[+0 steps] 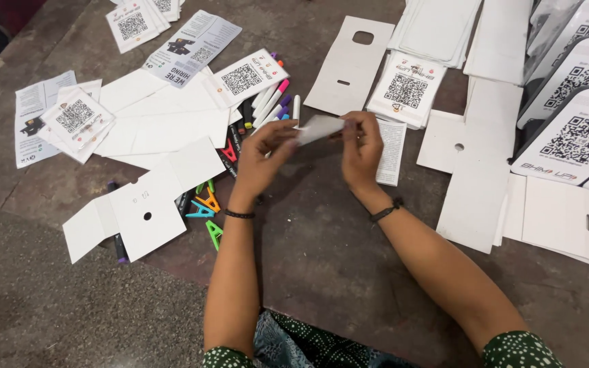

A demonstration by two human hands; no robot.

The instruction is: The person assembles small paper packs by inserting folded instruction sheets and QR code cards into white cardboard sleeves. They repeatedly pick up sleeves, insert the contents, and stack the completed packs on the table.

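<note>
Left hand (262, 158) and right hand (361, 151) raised over surface (322, 245), fingers of both pinched on white card (320, 128). Markers (273, 102), clips (207, 204) left.

Your left hand (259, 162) and right hand (360, 151) are bare, with no rings showing. You wear a thin black band (239, 214) on the left wrist and a black strap (385, 212) on the right; short dark green sleeves (518, 350) with small white dots sit at both upper arms
</note>
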